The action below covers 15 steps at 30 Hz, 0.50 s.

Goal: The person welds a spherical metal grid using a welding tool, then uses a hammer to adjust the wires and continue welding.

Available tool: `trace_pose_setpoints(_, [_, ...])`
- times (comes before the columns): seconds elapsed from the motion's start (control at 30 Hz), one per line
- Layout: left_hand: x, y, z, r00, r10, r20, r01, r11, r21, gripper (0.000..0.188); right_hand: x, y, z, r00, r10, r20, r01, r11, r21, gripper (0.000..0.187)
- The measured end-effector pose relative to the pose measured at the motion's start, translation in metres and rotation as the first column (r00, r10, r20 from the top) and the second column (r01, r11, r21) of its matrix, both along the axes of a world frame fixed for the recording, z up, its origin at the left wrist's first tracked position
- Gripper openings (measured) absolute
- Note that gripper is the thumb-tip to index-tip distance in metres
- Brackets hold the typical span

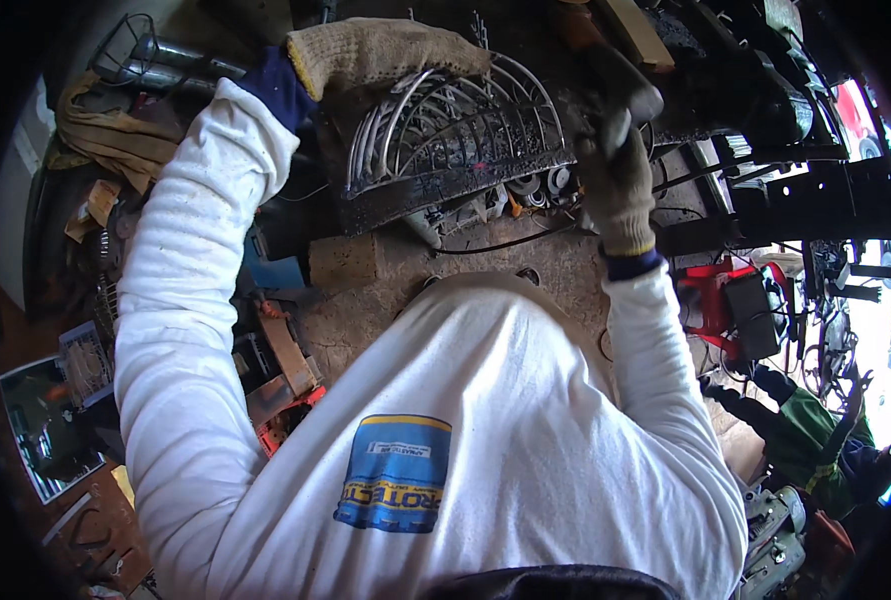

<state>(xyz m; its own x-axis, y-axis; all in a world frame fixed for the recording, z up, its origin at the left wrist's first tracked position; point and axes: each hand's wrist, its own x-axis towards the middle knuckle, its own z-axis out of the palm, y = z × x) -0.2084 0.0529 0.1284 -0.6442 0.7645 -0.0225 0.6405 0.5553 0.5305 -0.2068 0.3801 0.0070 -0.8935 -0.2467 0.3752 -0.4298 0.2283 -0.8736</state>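
Both my hands wear knitted work gloves. A half-round metal grille [510,95] of curved rods stands at the edge of a dark, grimy metal bench [420,205] ahead of me. My left hand [390,55] reaches across the far side of the grille, its fingers bent over the top of the rods; their undersides are hidden. To the right of the grille my right hand [620,185] is raised and closed around something dark and slim. That thing blends into the dark background, so its kind is unclear.
Below the bench lies a brown block [343,262]. A red plastic chair [710,310] stands at the right, near long dark metal beams [765,215]. Farther right is another person in green [815,440]. Tools and a red metal piece [275,430] crowd the left floor.
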Motion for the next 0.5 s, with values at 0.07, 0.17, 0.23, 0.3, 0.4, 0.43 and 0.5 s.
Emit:
trace_pose_setpoints(0.07, [0.002,0.01,0.011,0.985,0.126,0.118,-0.125,0.992,-0.019,0.057,0.028,0.014,-0.019,0.998,-0.009,0.06,0.013,0.997,-0.074,0.035])
trace_pose_setpoints(0.17, [0.003,0.039,0.022,0.922,0.3,0.244,-0.289,0.954,-0.078,0.056,0.063,0.04,-0.052,0.998,-0.021,0.056,0.022,1.0,-0.018,0.036])
trace_pose_setpoints(0.23, [0.003,0.044,0.027,0.902,0.348,0.254,-0.333,0.937,-0.1,0.055,0.081,0.044,-0.067,1.0,-0.001,-0.004,0.001,0.996,0.093,0.036])
trace_pose_setpoints(0.3, [-0.005,0.051,0.021,0.902,0.344,0.262,-0.33,0.939,-0.096,0.054,0.096,0.046,-0.081,0.975,0.054,0.213,-0.068,0.996,0.061,0.038])
trace_pose_setpoints(0.4, [-0.014,0.055,0.014,0.91,0.324,0.26,-0.317,0.946,-0.071,0.052,0.103,0.044,-0.087,0.951,0.07,0.3,-0.109,0.987,0.116,0.039])
trace_pose_setpoints(0.43, [-0.017,0.056,0.013,0.911,0.319,0.261,-0.314,0.947,-0.063,0.052,0.104,0.042,-0.085,0.944,0.058,0.323,-0.131,0.97,0.207,0.04])
trace_pose_setpoints(0.5, [-0.012,0.054,0.021,0.902,0.351,0.252,-0.346,0.936,-0.067,0.051,0.104,0.035,-0.079,0.946,0.102,0.308,-0.174,0.961,0.216,0.041])
